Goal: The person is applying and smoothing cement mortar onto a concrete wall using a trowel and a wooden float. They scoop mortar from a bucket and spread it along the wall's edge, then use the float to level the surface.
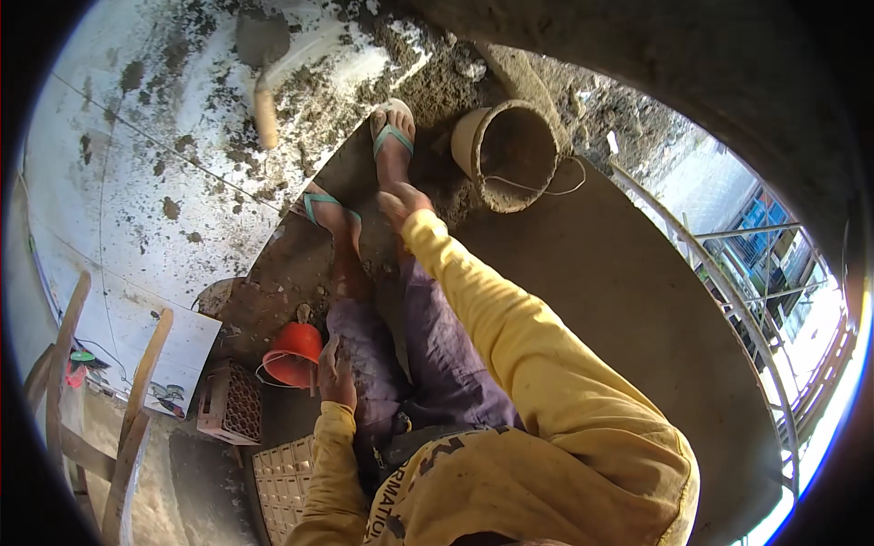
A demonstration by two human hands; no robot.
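your right arm reaches forward, almost straight, and its right hand (401, 202) is at your right shin (391, 168), just above the sandal (393, 136); the hand is blurred, so you cannot tell how wide its fingers are. your left arm is bent close to your body, and the left hand (338, 371) is beside your left thigh (366, 341), its fingers straight and close together; you cannot tell whether they grip anything. the orange bucket (293, 351) is just left of that hand, with a crate (242, 407) of round openings below it.

ahead, right of your right foot, a mud-crusted beige bucket (467, 141) stands near. a trowel (265, 114) lies on the spattered white sheet (137, 218), whose edge slants past your left foot. a wooden frame (137, 391) blocks the far left. right of your legs, bare grey floor (619, 291) stretches to a curved rail (724, 273).
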